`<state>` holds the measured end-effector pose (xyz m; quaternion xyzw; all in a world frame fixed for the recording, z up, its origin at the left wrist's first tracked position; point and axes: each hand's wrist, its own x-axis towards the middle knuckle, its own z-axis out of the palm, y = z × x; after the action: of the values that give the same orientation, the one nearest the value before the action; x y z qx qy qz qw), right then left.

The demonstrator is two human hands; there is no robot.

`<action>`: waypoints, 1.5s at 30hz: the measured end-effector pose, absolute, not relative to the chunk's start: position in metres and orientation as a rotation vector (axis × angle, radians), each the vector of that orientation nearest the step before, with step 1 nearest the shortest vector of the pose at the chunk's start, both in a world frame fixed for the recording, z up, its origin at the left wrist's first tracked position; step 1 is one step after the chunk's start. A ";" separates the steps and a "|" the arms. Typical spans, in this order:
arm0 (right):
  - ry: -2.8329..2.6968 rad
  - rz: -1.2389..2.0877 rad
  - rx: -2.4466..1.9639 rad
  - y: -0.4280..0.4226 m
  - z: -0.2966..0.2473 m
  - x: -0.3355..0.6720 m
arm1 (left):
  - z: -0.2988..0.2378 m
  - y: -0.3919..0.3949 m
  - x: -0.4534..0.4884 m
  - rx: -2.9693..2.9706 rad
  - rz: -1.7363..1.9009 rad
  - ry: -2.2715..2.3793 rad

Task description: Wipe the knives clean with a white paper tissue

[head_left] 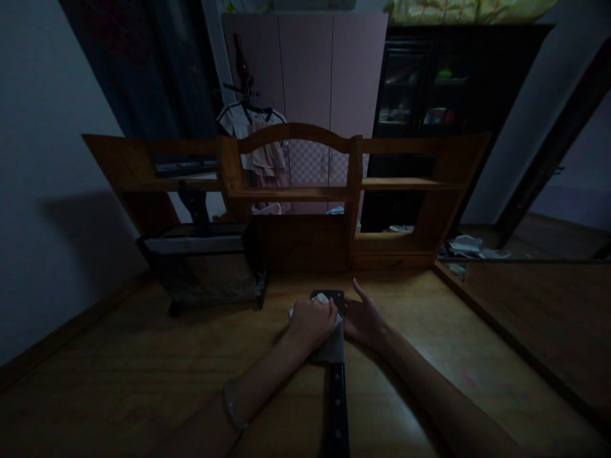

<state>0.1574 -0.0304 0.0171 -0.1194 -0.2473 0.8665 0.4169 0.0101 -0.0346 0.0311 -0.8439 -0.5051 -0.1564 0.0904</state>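
Observation:
A cleaver [334, 350] with a wide metal blade and a black riveted handle lies along the wooden table, handle toward me. Over its blade, my left hand [312, 321] is closed on a white cloth or tissue [322, 298] and presses it against the metal. At the right side of the blade, near its far end, is my right hand [365, 318], thumb raised and apart from the fingers. Its fingertips come up to the blade's edge; I cannot tell how firmly they touch.
A black-framed knife holder [205, 273] with a dark handle sticking up stands at the back left. Behind it runs a wooden shelf unit [296, 194] along the tabletop [143, 375]. A raised wooden edge [506, 324] borders the right side. The room is dim.

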 end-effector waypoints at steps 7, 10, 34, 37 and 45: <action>-0.672 2.197 -0.313 -0.025 0.009 0.163 | 0.031 -0.043 0.017 -2.680 -0.554 -1.182; -0.686 2.208 -0.359 -0.023 0.005 0.164 | 0.029 -0.041 0.015 -2.703 -0.571 -1.121; -0.657 2.169 -0.404 -0.025 0.008 0.162 | 0.030 -0.040 0.010 -2.846 -0.541 -1.063; -0.642 2.189 -0.397 -0.024 0.007 0.163 | 0.025 -0.038 0.011 -2.860 -0.598 -1.035; -0.586 2.146 -0.335 -0.024 0.010 0.159 | 0.011 -0.022 0.010 -2.883 -0.645 -1.140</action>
<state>0.1588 -0.0240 0.0097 -0.1344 -0.2350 0.8606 0.4314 0.0101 -0.0215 0.0109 -0.9104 -0.3599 -0.2036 -0.0127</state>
